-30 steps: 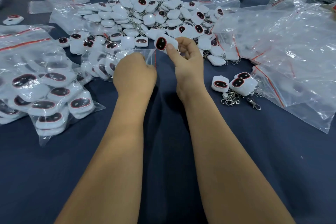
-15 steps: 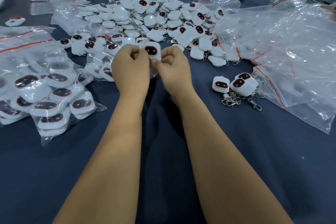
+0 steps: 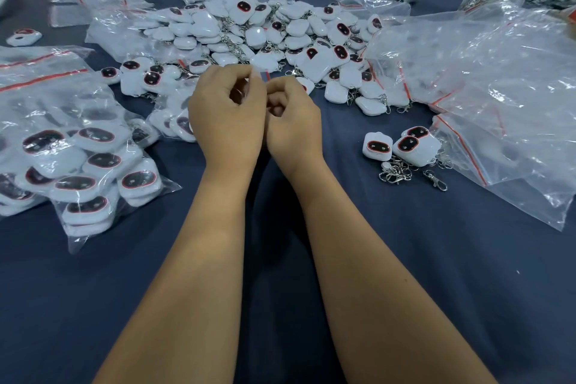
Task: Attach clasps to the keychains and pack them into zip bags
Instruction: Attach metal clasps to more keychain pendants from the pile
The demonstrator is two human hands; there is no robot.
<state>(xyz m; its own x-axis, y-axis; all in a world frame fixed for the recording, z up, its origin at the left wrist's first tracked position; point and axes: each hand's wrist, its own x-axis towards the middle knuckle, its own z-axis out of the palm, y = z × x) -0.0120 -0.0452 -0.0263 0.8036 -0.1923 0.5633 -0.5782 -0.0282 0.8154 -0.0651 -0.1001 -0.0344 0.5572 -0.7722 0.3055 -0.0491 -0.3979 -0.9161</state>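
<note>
— Where's the zip bag?

— Above the surface point(image 3: 405, 259), pinched between my left hand point(image 3: 227, 115) and right hand point(image 3: 293, 121); only the red-striped zip bag point(image 3: 264, 75) mouth shows, pointing away from me.

— Its long axis?

— Hidden (my fists cover it).

— Sealing advice?

— I'd press my fingers point(image 3: 254, 79) along the strip, end to end.

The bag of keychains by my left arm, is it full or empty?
Full. The bag bulges with white keychains stacked inside, showing through the clear plastic.
</note>
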